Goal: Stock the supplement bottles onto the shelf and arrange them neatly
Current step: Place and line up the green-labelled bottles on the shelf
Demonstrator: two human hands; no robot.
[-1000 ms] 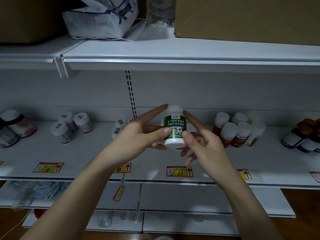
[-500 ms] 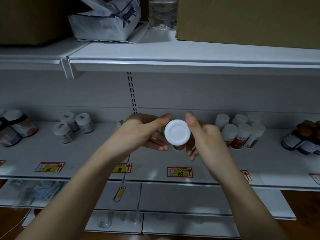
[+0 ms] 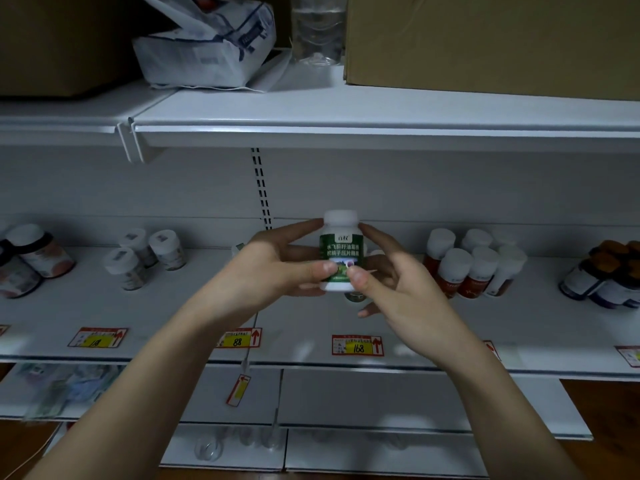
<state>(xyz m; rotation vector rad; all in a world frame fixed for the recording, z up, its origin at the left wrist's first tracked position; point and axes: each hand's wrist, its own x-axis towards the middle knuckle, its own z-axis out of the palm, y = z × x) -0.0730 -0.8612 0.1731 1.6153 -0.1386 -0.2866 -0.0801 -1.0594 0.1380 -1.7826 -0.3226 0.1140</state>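
Note:
A white supplement bottle with a green label and white cap is held upright in front of the middle shelf. My left hand holds its left side, thumb on the lower label and forefinger up by the cap. From the right, my right hand pinches it the same way, thumb low and forefinger near the cap. Part of another small bottle shows on the shelf just below the held one.
Red-labelled white bottles stand in a cluster to the right, dark orange-capped bottles at far right. Small white bottles and brown jars stand at left. Price tags line the shelf edge. Cardboard boxes and a bag sit on the upper shelf.
Half a second ago the bottle was tipped with its cap facing me. Both hands have turned it back upright, label toward me, at about the same spot.

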